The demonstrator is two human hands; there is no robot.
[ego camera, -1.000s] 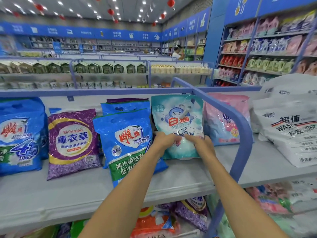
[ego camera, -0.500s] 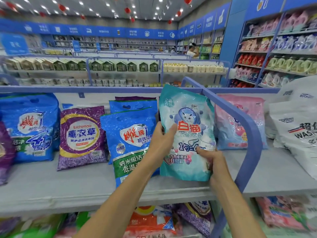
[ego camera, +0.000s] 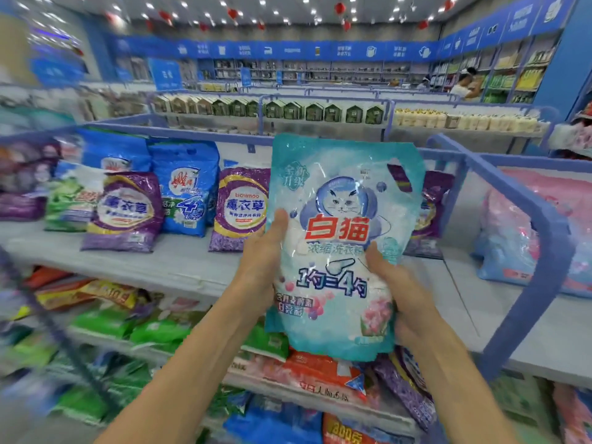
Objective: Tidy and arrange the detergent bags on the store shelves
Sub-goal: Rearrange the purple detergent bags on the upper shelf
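A teal detergent bag [ego camera: 339, 251] with a cat picture and red lettering is held upright in front of the shelf, off its surface. My left hand [ego camera: 261, 261] grips its left edge and my right hand [ego camera: 400, 293] grips its lower right side. On the grey shelf [ego camera: 179, 267] behind stand purple bags [ego camera: 240, 206] [ego camera: 126, 213], a blue bag [ego camera: 185, 187] and a green bag [ego camera: 69, 203]. Another purple bag [ego camera: 431, 213] shows just right of the held one.
A blue curved divider rail [ego camera: 541, 251] splits the shelf; a pink bag [ego camera: 544, 232] lies beyond it on the right. The lower shelf holds green, orange, blue and purple bags [ego camera: 317, 373]. People [ego camera: 464, 86] stand far back by the wall shelves.
Both hands lifted the teal bag off the shelf and toward me. The view swung left, so the shelf and divider rail now sit further right, with more bags showing on the left.
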